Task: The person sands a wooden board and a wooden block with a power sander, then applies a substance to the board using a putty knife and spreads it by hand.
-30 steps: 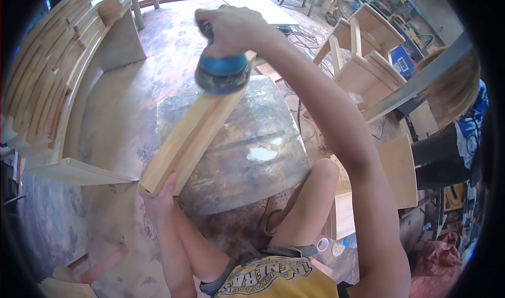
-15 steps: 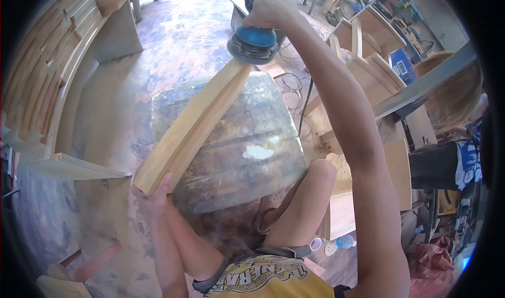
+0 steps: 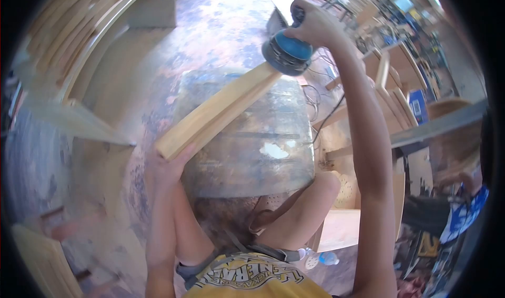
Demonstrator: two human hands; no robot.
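A long pale wooden piece [image 3: 221, 107] with a groove along it slants over a worn, paint-stained work surface [image 3: 247, 135]. Its near end is gripped by my left hand [image 3: 171, 166], thumb on the side and fingers underneath. My right hand [image 3: 315, 24] is wrapped round the handle of a round power sander with a blue top [image 3: 290, 48]. The sander's underside lies against the far end of the wood. My fingers partly hide the sander's handle.
Curved wooden slats [image 3: 89, 29] stand at the upper left. Wooden cabinet frames [image 3: 389, 77] and a blue box [image 3: 418, 107] are at the right. Another person [image 3: 447, 208] is at the right edge. A plastic bottle [image 3: 329, 258] lies on the floor near my knee.
The view has shifted, so most things appear displaced. The wood lies at a flatter slant, and both hands keep their holds, with the sander still at its far end.
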